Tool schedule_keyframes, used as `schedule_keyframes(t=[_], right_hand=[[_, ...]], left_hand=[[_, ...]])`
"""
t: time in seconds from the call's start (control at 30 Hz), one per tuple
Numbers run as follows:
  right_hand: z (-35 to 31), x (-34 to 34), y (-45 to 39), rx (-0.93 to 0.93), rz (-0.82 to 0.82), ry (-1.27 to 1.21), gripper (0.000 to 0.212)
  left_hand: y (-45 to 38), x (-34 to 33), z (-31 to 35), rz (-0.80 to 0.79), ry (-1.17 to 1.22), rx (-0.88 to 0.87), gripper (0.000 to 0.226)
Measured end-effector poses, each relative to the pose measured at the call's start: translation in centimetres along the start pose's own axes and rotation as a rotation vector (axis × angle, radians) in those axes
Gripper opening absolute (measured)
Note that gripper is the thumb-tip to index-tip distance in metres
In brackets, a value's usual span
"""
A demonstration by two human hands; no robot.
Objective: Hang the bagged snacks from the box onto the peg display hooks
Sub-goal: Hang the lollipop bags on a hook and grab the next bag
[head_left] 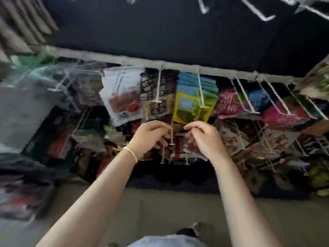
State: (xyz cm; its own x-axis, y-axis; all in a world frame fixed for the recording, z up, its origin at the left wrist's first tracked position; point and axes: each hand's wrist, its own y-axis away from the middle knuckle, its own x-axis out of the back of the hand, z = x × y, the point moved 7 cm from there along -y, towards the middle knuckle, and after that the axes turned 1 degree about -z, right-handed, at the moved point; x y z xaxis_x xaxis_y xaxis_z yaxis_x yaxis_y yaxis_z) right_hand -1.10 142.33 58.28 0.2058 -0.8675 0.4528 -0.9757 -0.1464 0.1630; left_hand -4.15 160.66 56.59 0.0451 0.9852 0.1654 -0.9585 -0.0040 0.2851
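Both hands (178, 138) pinch a snack bag (179, 145) before crowded peg hooks (201, 90), beige floor (160, 211) below.

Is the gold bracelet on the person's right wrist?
No, the gold bracelet sits on the wrist of the left hand, while the right hand has a bare wrist.

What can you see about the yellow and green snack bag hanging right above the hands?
The yellow and green snack bag is a shiny, plastic-looking pouch with a blue patch near its top. It hangs at the front of a white peg hook, with blue-topped bags stacked behind it. It tilts slightly. Neither hand touches it; its print is too blurred to read.
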Motion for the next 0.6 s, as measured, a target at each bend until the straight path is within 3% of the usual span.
schedule_keyframes(t=[0.23, 0.43, 0.6], right_hand=[[-10.8, -24.3, 4.1, 0.127, -0.322, 0.121, 0.031], [-18.5, -34.1, 4.6, 0.24, -0.322, 0.133, 0.031], [-23.8, -40.7, 3.0, 0.322, -0.328, 0.043, 0.03]], left_hand=[[11.1, 23.4, -7.6, 0.319, 0.081, -0.004, 0.026], [15.2, 35.6, -8.8, 0.494, 0.069, -0.067, 0.022], [15.5, 44.3, -8.2, 0.703, -0.036, -0.234, 0.022]])
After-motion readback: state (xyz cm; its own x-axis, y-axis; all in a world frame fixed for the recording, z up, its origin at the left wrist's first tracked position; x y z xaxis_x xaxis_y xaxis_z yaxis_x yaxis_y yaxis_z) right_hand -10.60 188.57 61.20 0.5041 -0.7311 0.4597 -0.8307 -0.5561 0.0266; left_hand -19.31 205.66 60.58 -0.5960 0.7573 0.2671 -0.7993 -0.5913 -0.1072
